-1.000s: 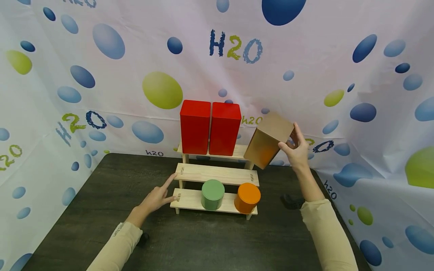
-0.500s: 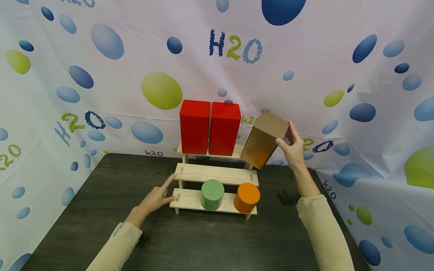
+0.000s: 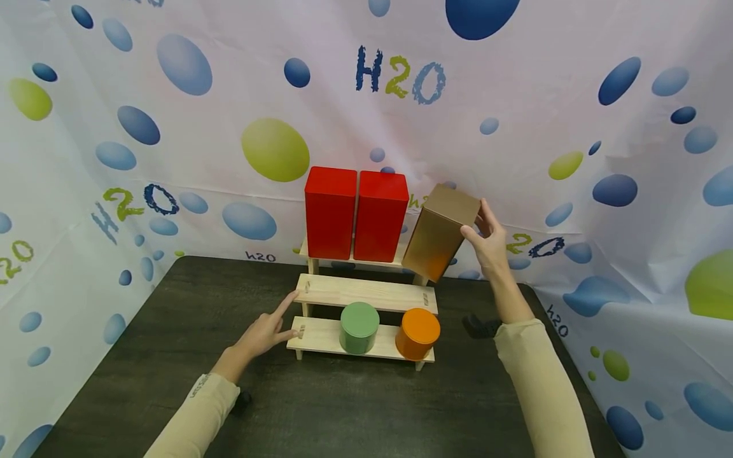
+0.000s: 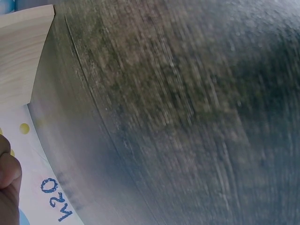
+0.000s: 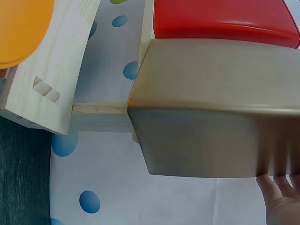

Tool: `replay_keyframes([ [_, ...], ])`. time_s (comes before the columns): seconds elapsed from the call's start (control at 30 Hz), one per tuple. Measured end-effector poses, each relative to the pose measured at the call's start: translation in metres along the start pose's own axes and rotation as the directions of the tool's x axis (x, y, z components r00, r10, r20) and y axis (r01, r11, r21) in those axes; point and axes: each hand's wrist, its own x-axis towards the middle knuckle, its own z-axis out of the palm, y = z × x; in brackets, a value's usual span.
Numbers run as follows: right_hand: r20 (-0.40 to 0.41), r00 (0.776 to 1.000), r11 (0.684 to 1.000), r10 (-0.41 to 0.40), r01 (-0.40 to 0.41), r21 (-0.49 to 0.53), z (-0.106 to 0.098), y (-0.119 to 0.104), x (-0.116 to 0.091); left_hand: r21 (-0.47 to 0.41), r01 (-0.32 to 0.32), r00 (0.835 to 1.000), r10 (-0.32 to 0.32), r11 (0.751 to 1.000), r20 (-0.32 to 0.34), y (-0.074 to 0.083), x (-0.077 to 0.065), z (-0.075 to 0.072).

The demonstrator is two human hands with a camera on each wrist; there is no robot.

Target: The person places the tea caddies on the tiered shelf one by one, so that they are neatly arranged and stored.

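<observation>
My right hand (image 3: 490, 243) grips a gold rectangular tin (image 3: 439, 229) near its top, thumb on the front and fingers behind. The tin leans, its lower end at the right end of the top step of a wooden three-step rack (image 3: 366, 291). In the right wrist view, fingertips (image 5: 269, 187) press the gold tin (image 5: 211, 140). Two red tins (image 3: 330, 219) stand side by side on that top step, just left of the gold one. My left hand (image 3: 260, 334) touches the rack's left ends, index finger stretched to the middle step and thumb at the bottom step.
A green round tin (image 3: 359, 329) and an orange round tin (image 3: 418, 336) stand on the bottom step. The rack is on a dark wood-grain table (image 3: 321, 407). Behind and at both sides hangs a white curtain (image 3: 355, 127) with blue and green spots.
The right hand has moved the gold tin leftward, closer to the red tins, and it leans a little less. The left hand stays in place.
</observation>
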Motion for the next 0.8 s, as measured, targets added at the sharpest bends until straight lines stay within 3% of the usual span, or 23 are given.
replay_keyframes([
  [0.3, 0.072, 0.997, 0.999, 0.029, -0.03, 0.015, 0.002, -0.001, 0.007, 0.0, -0.001, 1.0, 0.001, 1.0, 0.001, 0.0, 0.0, -0.001],
  [0.57, 0.066, 0.997, 0.999, 0.043, -0.044, 0.006, 0.008, 0.002, 0.015, -0.01, -0.01, 1.0, 0.01, 1.0, 0.0, 0.0, -0.001, -0.001],
  [0.8, 0.08, 0.996, 0.996, 0.043, -0.049, 0.068, 0.015, 0.009, 0.017, -0.004, -0.007, 1.0, 0.007, 1.0, -0.004, 0.0, 0.0, -0.001],
])
